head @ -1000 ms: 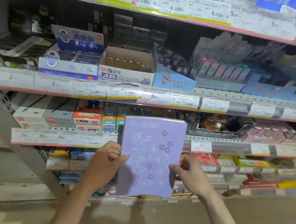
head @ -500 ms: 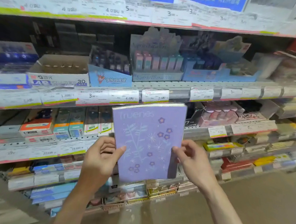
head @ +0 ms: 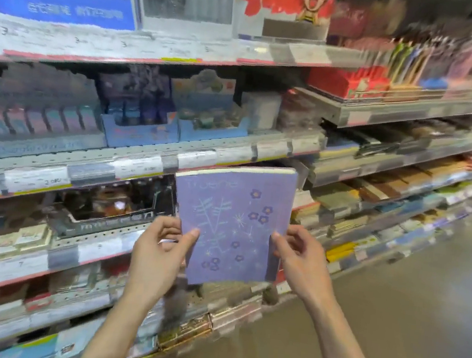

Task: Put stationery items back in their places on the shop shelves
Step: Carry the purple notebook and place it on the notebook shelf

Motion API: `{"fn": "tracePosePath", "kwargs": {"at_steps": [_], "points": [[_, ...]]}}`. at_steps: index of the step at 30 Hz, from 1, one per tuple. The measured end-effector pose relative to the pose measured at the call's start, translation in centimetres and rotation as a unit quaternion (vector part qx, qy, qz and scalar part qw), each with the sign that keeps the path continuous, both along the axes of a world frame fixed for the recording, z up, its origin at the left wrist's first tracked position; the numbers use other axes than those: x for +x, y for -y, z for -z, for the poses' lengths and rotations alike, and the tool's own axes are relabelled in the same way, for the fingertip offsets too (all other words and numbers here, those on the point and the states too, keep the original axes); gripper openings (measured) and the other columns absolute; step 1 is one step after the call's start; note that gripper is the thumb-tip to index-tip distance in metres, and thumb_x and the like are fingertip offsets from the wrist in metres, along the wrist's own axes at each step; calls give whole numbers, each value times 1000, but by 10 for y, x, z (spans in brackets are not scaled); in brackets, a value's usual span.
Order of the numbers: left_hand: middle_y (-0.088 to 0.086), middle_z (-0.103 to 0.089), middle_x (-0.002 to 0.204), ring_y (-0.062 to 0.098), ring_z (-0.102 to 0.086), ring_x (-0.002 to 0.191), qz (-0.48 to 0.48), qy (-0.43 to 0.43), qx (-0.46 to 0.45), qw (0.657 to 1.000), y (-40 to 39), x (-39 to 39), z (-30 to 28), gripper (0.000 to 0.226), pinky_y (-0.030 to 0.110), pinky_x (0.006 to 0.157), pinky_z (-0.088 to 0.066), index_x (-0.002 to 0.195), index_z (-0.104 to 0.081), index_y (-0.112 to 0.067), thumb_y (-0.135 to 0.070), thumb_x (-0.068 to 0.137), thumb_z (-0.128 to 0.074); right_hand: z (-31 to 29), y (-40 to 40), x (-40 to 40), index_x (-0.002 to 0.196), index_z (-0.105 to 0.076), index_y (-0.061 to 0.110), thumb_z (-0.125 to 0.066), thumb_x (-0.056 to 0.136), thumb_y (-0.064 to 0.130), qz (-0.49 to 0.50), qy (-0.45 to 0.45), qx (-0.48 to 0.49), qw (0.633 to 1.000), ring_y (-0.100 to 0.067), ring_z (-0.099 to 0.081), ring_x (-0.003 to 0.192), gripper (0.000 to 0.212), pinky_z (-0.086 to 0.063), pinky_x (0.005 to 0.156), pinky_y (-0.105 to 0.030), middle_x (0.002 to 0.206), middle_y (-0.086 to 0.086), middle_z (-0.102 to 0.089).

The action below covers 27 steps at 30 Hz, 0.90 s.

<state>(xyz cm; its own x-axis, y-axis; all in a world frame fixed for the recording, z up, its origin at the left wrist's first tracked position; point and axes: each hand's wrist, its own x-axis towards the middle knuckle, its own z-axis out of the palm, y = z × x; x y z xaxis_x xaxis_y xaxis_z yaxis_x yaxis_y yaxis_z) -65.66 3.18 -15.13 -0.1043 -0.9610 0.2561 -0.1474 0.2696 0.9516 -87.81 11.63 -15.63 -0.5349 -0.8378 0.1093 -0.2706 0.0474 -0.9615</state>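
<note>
While the view has swung right, both hands' fingers still grip the purple notebook [head: 232, 223], left hand [head: 159, 247], right hand [head: 299, 259].

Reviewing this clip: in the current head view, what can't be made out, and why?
- Shelf price labels: motion blur smears the figures.
- Goods on the right-hand shelves: blurred into streaks, so types are uncertain.
- Purple notebook: the cover word is too faint to read; its back faces away.
- Left hand and right hand: the fingers behind the notebook are hidden by it.
- Notebook's proper slot: not identifiable.
</note>
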Motion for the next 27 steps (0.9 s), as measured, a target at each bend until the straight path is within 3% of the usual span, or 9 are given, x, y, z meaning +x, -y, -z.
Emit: {"fn": "tracePosePath", "kwargs": {"at_steps": [3, 7, 10, 13, 19, 27], "points": [[8, -68, 82, 0, -60, 57, 26, 8, 4, 1000, 9, -56, -1, 17, 12, 52, -47, 89, -62, -8, -15, 84, -76, 4, -3, -51, 98, -66, 24, -66, 87, 43, 43, 8, -11, 999, -18, -70, 90, 21, -54, 73, -37, 93, 0, -73], [0, -69, 83, 1, -64, 64, 55, 9, 9, 998, 24, -125, 3, 14, 15, 58, -50, 87, -64, -15, -19, 83, -77, 10, -2, -110, 99, -67, 15, -68, 93, 22, 94, 17, -23, 995, -18, -71, 88, 9, -57, 75, -35, 92, -3, -74], [-1, -71, 87, 10, -69, 72, 81, -3, 34, 996, 41, -183, 12, 14, 23, 63, -53, 88, -63, -19, -20, 84, -76, 11, 2, -158, 95, -67, 12, -68, 93, 16, 124, 15, -23, 992, -17, -71, 87, 5, -59, 82, -42, 90, -3, -75], [1, -72, 88, 19, -69, 72, 95, -24, 41, 994, 60, -247, 18, 17, 22, 61, -54, 88, -63, -18, -19, 82, -78, 11, 9, -211, 93, -68, 13, -67, 93, 15, 150, -3, -29, 988, -19, -72, 89, 2, -58, 85, -44, 89, -2, -76], [-8, -70, 88, 14, -67, 75, 120, -19, 34, 992, 87, -349, 14, 19, 38, 72, -59, 91, -63, -23, -27, 81, -79, 3, 29, -305, 93, -68, 18, -67, 94, 25, 172, -11, -11, 985, -18, -71, 94, 6, -54, 77, -28, 94, 2, -75], [-6, -69, 89, 17, -68, 81, 102, -1, 42, 994, 108, -423, 11, 19, 41, 75, -59, 91, -63, -23, -32, 83, -77, 5, 63, -390, 87, -68, 20, -68, 93, 24, 143, -14, -13, 990, -18, -71, 88, 7, -53, 74, -30, 87, 2, -74]]}}
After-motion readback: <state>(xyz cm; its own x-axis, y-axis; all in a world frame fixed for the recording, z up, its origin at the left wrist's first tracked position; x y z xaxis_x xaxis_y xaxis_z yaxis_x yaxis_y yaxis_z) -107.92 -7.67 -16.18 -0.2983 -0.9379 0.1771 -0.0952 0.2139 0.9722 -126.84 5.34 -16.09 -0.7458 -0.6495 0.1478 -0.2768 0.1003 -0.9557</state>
